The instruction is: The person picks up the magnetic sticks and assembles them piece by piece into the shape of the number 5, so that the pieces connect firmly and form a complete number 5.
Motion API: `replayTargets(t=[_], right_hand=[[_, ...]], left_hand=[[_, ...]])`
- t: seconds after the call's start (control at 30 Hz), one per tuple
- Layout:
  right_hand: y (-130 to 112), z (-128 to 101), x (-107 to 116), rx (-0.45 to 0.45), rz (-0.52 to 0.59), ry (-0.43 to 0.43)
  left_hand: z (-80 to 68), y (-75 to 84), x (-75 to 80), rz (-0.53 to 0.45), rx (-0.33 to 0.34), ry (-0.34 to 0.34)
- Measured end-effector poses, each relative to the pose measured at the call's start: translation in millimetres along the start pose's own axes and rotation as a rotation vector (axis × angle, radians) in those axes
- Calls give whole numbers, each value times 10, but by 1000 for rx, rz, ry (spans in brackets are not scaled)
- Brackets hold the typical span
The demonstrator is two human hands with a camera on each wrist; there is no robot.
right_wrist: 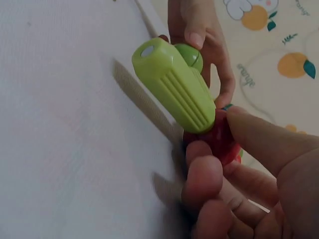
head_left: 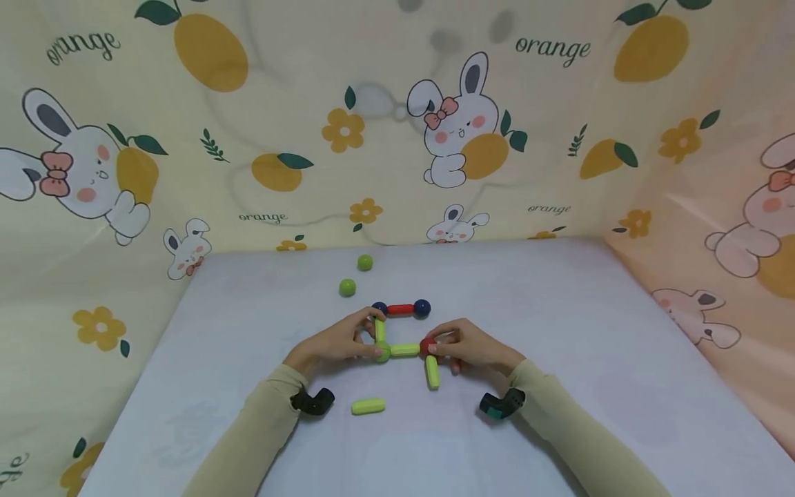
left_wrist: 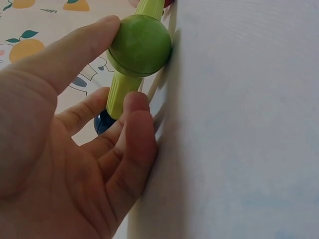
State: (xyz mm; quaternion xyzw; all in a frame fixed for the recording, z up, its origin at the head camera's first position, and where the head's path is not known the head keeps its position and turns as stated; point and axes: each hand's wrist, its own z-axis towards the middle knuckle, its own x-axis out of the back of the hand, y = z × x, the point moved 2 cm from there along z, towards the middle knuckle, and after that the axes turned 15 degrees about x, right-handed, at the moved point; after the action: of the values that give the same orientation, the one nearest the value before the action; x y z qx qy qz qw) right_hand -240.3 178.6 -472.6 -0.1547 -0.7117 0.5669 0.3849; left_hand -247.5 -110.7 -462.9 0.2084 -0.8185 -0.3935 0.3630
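Head view is showing my two hands working at a small frame of balls and sticks lying flat in the middle of the white table (head_left: 559, 331). My left hand (head_left: 338, 343) is pinching the green ball (head_left: 381, 353) between thumb and fingers, and my right hand (head_left: 472, 347) is pinching the red ball (head_left: 427, 346). Between those two balls a light green stick (head_left: 405, 350) is running left to right, its long axis lying across in front of me. A second green stick (head_left: 379, 330) is pointing away from me, from the green ball up to a dark blue ball (head_left: 379, 308). From there a red stick (head_left: 400, 309) is lying crosswise to another blue ball (head_left: 421, 308). A third green stick (head_left: 432, 371) is pointing from the red ball back towards me.

My fingers are covering much of both pinched balls, so I cannot tell exactly how the sticks are meeting them. On the left wrist view the blue ball (left_wrist: 102, 122) is showing only as a sliver behind my fingers (left_wrist: 130, 144), and the right wrist view is cutting the frame off beyond the green ball (right_wrist: 189, 56).

A loose green stick (head_left: 368, 406) is lying near my left wrist, crosswise, and two loose green balls (head_left: 347, 287) are sitting farther back. A cloth backdrop (head_left: 248, 138) printed with rabbits, oranges and flowers is hanging round the table on three sides.
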Motion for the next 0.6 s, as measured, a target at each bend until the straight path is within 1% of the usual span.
replayTargets(t=[0.13,0.33,0.6], right_hand=[[-17,-28,13,21,15,-12],[-10,-30,7,18,29,-23],[1,-15,26,29,20,-24]], left_hand=[[-14,28,-8,-10,0,-3],[-17,13,-13,-17,-1,-12],[6,-1,0,-18,1,-3]])
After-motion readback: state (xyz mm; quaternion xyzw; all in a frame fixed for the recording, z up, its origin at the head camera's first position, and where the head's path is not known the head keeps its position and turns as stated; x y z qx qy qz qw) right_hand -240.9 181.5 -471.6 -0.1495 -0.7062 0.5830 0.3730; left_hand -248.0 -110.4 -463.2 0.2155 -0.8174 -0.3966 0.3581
